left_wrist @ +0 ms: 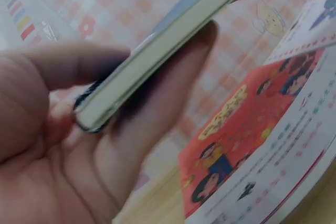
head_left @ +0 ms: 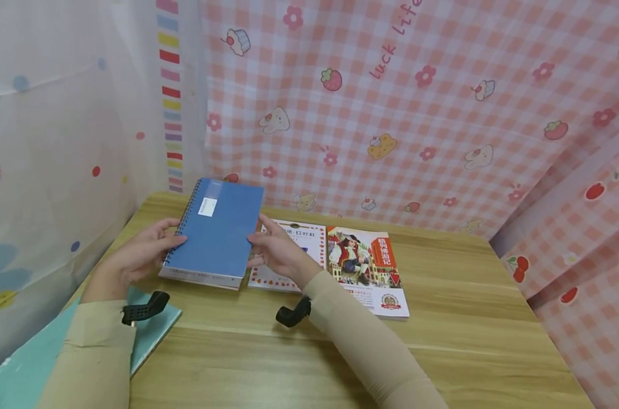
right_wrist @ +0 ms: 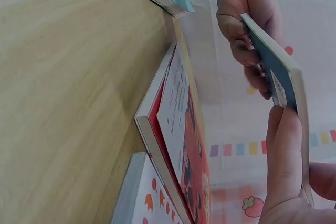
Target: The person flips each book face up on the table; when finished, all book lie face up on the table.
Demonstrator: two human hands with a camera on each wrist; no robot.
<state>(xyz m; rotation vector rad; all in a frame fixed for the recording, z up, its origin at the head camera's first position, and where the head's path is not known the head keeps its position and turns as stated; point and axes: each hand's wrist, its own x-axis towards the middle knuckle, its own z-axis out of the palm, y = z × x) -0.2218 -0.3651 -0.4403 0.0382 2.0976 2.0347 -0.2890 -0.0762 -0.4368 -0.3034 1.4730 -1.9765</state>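
Both the left hand (head_left: 137, 255) and right hand (head_left: 275, 250) grasp the blue spiral notebook (head_left: 217, 232), lifted off the wooden table (head_left: 468, 318); setting it down remains.

Blue spiral notebook (head_left: 214, 233), tilted above table

Head view bright, evenly lit, soft shadows; wrist views dimmer, blurred close-up.

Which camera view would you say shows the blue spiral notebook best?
The head view: the blue spiral notebook shows its whole cover, label and coil. The left wrist view gives only a blurred page edge; the right wrist view shows it edge-on.
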